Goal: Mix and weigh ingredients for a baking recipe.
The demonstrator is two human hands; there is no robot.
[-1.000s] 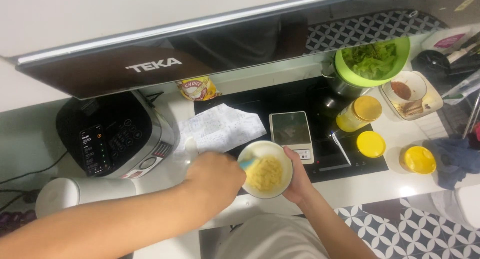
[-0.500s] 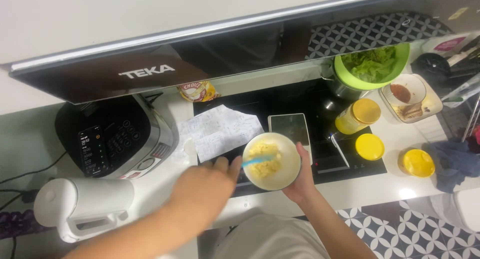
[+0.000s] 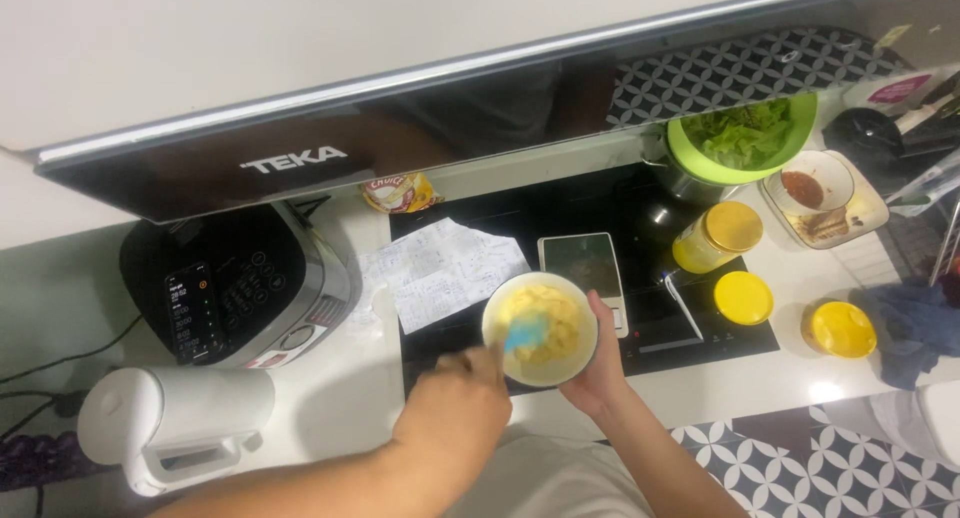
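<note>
Both hands work: left hand [image 3: 455, 408] closed on spatula [image 3: 522, 333], right hand [image 3: 600, 363] gripping white bowl [image 3: 590, 328].

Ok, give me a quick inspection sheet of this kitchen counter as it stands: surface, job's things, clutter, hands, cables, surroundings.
Surface: white counter with black cooktop.
Job's things: white bowl of yellow mash; blue spatula in it.
Clutter: paper sheet, kitchen scale, yellow-lidded jar, two yellow lids, green bowl of leaves.
Hands: left hand holds the spatula; right hand cups the bowl.
Cables: black cord at left.
Surroundings: multicooker, white kettle, range hood.
</note>
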